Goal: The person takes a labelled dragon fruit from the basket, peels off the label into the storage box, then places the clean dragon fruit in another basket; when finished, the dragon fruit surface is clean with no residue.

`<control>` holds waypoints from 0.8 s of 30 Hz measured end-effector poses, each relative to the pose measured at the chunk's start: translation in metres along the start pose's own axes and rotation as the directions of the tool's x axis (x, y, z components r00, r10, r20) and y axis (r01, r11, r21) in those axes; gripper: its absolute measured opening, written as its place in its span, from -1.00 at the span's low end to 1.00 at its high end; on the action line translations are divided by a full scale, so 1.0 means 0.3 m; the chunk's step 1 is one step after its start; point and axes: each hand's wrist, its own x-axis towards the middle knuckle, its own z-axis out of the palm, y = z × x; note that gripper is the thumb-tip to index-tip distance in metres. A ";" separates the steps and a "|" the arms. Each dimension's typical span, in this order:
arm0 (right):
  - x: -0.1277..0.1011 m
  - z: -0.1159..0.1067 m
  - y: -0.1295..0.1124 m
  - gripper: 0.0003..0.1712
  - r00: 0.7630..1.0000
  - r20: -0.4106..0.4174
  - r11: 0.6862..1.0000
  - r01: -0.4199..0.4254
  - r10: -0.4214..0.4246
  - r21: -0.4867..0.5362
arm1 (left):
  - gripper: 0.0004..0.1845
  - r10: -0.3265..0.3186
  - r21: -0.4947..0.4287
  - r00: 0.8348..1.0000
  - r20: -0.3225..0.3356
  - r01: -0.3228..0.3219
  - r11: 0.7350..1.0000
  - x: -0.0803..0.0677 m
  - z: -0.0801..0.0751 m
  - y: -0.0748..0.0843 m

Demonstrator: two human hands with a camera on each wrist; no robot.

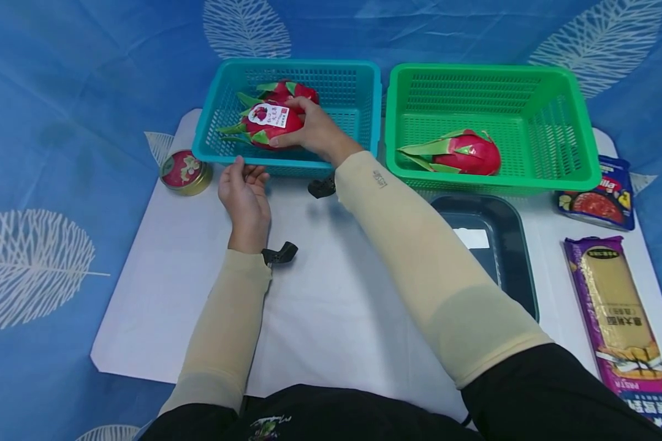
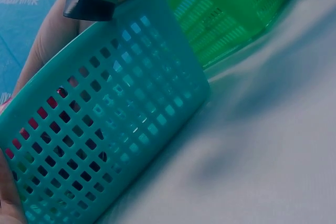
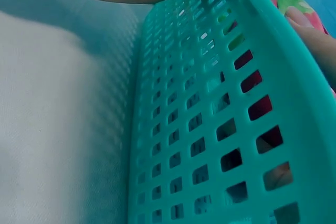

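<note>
In the head view, my right hand [image 1: 322, 135] reaches into the blue basket [image 1: 287, 164] and grips a red dragon fruit [image 1: 270, 127] with a white label, thumb on the near side. Another dragon fruit [image 1: 300, 92] lies just behind it in the same basket. My left hand [image 1: 247, 199] is at the basket's front rim, palm turned up and fingers loosely curled, fingertips right at the rim. From the right wrist view, the perforated wall [image 3: 210, 124] hides most of the fruit. A third dragon fruit [image 1: 471, 154] lies in the green basket [image 1: 496, 182].
A small round tin [image 1: 184, 171] stands left of the blue basket. Front of the green basket sits a dark tray [image 1: 510, 245], partly under my right arm. At the right lie a blue pouch [image 1: 598, 199] and a purple pasta packet [image 1: 620, 318], near the white table's edge.
</note>
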 end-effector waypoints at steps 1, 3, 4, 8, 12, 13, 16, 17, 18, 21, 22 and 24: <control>0.000 0.000 0.000 0.09 1.000 0.002 1.000 -0.004 0.004 0.004 | -0.47 0.004 0.000 1.000 0.001 -0.004 1.000 0.000 -0.001 -0.001; 0.001 0.000 0.000 0.10 1.000 0.007 0.999 -0.009 0.009 0.033 | -0.46 0.008 -0.003 1.000 0.000 -0.008 1.000 0.000 -0.002 -0.002; 0.001 0.000 0.000 0.10 1.000 0.011 0.998 -0.014 0.014 0.063 | -0.46 0.007 -0.007 1.000 0.001 -0.007 1.000 0.000 -0.002 -0.003; -0.003 -0.006 -0.001 0.08 0.999 0.019 0.980 -0.040 0.036 0.196 | -0.45 0.006 -0.026 1.000 0.010 -0.006 1.000 -0.001 -0.003 -0.005; -0.005 -0.020 0.001 0.07 0.997 0.034 0.953 -0.073 0.065 0.295 | -0.46 0.005 -0.041 1.000 0.019 -0.004 0.999 -0.005 0.000 -0.007; -0.005 -0.023 0.002 0.07 0.997 0.039 0.947 -0.078 0.069 0.311 | -0.45 0.004 -0.043 1.000 0.021 -0.003 0.999 -0.005 0.001 -0.008; -0.012 -0.034 0.000 0.05 0.996 0.044 0.938 -0.083 0.073 0.337 | -0.47 0.009 -0.040 0.999 0.031 -0.008 0.999 -0.007 0.004 -0.009; -0.016 -0.038 -0.001 0.04 0.997 0.041 0.937 -0.080 0.070 0.340 | -0.48 0.012 -0.038 0.999 0.036 -0.011 0.999 -0.008 0.004 -0.009; -0.021 -0.042 -0.003 0.02 0.997 0.040 0.935 -0.079 0.069 0.345 | -0.50 0.012 -0.040 0.999 0.039 -0.011 0.999 -0.007 0.005 -0.008; -0.031 -0.051 -0.009 -0.04 0.998 0.034 0.929 -0.067 0.059 0.363 | -0.55 0.017 -0.044 0.999 0.041 -0.015 0.999 -0.005 0.005 -0.006; -0.034 -0.054 -0.012 -0.06 0.998 0.035 0.924 -0.064 0.055 0.376 | -0.56 0.017 -0.046 0.999 0.039 -0.016 0.999 -0.004 0.004 -0.004; -0.044 -0.060 -0.019 -0.10 0.998 0.038 0.918 -0.065 0.054 0.391 | -0.59 0.010 -0.046 0.999 0.031 -0.008 0.999 -0.002 -0.001 0.000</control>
